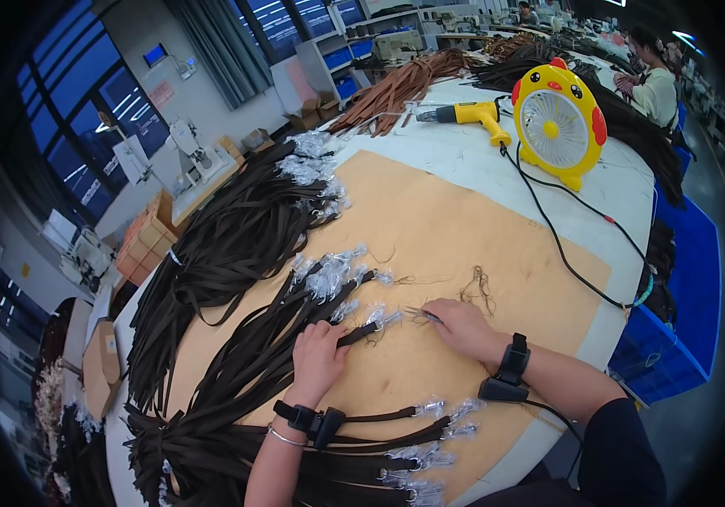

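Observation:
My left hand [318, 355] is closed on a black strap [361, 333] near its end, where a metal clasp in clear plastic wrap [384, 318] is attached. Just right of that clasp, my right hand [462, 326] grips small metal thread snips [421, 314], their tips pointing left toward the strap end but apart from it. Much of the snips is hidden in my fingers. Loose thread ends [481, 286] lie on the tan sheet [447, 215] beyond my right hand. Other black straps with wrapped clasps [328, 275] lie fanned out beside my left hand.
A large bundle of black straps [235, 215] lies far left; more straps [417, 458] lie nearest me. A yellow heat gun [472, 114] and a chick-shaped fan [552, 127] stand at the back, their cable [565, 245] running down the right edge. Blue bins [675, 355] stand right.

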Motion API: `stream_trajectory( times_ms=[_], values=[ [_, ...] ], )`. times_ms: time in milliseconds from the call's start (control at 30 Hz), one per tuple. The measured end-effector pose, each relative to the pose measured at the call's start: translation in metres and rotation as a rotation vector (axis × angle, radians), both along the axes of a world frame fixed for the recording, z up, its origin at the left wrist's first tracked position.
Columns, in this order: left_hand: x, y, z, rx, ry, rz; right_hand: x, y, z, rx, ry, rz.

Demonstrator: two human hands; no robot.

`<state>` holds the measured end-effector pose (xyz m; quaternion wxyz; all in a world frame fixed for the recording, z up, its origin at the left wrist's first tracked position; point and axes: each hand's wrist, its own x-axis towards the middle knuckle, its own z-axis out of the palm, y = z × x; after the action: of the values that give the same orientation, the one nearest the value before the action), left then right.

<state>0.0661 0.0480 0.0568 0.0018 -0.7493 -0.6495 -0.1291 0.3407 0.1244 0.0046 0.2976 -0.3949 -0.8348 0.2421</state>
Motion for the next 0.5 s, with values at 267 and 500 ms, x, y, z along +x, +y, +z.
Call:
stream_trajectory(
  times_ms=[267,500],
  values=[
    [0.017,-0.025,0.004,-0.03,-0.616,-0.065,0.001,0.007,0.001,-0.038,0.057,-0.019],
    [0.028,-0.052,-0.026,-0.282,-0.917,0.126,-0.006,0.004,0.005,0.013,0.076,0.055]
  ],
)
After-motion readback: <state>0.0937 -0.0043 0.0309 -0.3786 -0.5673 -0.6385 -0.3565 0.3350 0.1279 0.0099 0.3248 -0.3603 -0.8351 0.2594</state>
